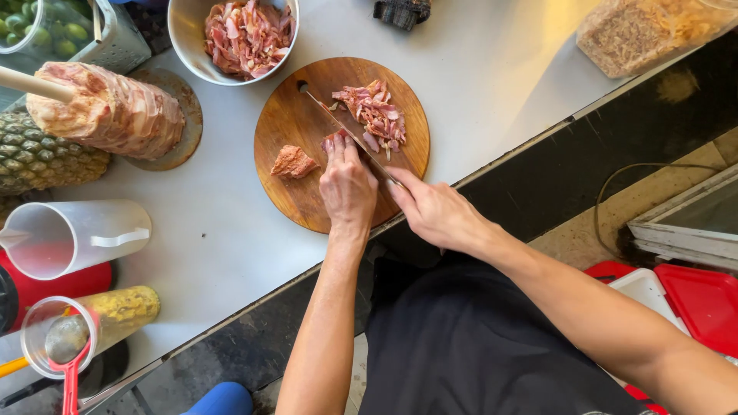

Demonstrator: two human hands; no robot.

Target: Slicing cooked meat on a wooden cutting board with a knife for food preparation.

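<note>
**A:** Where are your hands?

**B:** Both over the round wooden cutting board (296, 123). Your right hand (434, 211) is closed around the handle of a long knife (346, 131); the blade runs away from your wrist, across the board toward its far edge. Your left hand (347, 184) sits just beside the blade, fingers curled down and pressing on a small piece of cooked meat (332, 143) under the fingertips.

**A:** So the hands are close together?

**B:** Close, not touching — the blade lies between them.

**A:** And the rest of the meat?

**B:** A pile of sliced meat (377, 114) lies on the far side of the blade from your left hand, near the tip end. One uncut chunk of meat (293, 162) rests on the board just to the left of your left hand.

**A:** Beyond the board?

**B:** Past your fingertips stands a metal bowl (184, 34) filled with more sliced meat. Well left of your left hand — a stacked cone of meat on a skewer (111, 111), lying tilted, with a pineapple (38, 157) beside it. Nearer your left elbow are a clear plastic pitcher (73, 238) and a jar of yellow contents (123, 307).
</note>
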